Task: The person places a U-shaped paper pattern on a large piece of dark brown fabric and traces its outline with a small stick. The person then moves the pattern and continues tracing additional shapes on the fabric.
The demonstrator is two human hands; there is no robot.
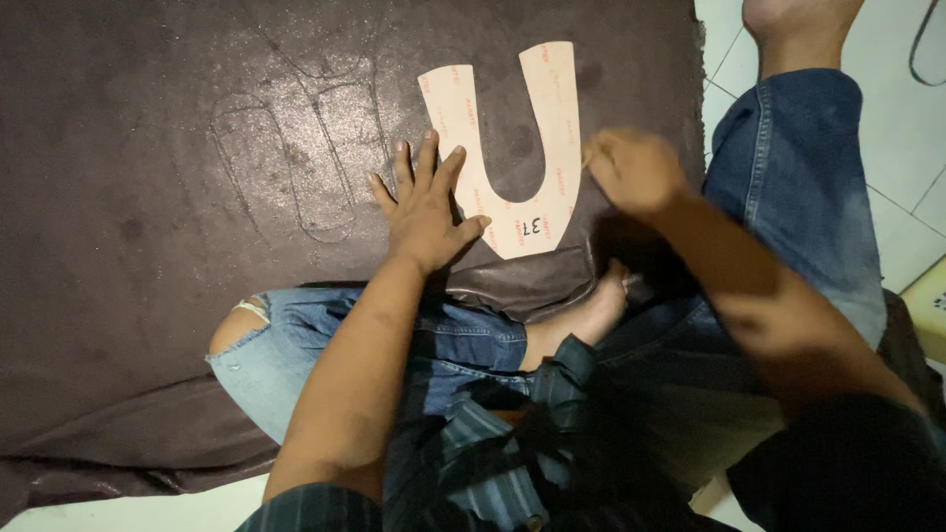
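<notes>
From the head camera, looking straight down: sitting cross-legged on a white tiled floor (pixel 902 197), jeans torn at one knee, bare foot tucked in under the lap. Spread over the floor and up over the legs, a big sheet of dark brown leather (pixel 148 296), wrinkled at its near edge.

Lying flat on that sheet, near its right side, a U-shaped cardboard pattern (pixel 512 148), pale tan, open end pointing away from the body, rounded base nearest the knees. Some small printing along its arms and a handwritten mark at the base, left unread here.

Left hand (pixel 426 212) spread wide and pressed palm-down, fingers fanned out, fingertips over the left arm of the pattern and the heel of the hand on the leather beside it. Looks like a hold-down: weight on the card so it cannot slide on the smooth hide.

Right hand (pixel 631 169) curled narrow against the outer edge of the right arm of the pattern, knuckles up, fingertips pinched together. Possibly closed on a thin marking tool, but nothing of one shows, so cannot tell what, if anything, is held. Placement fits tracing along the card's edge.

Further left on the leather, faint traced outlines (pixel 296 163) of the same U shape, set side by side and close together, seemingly to save material.
</notes>
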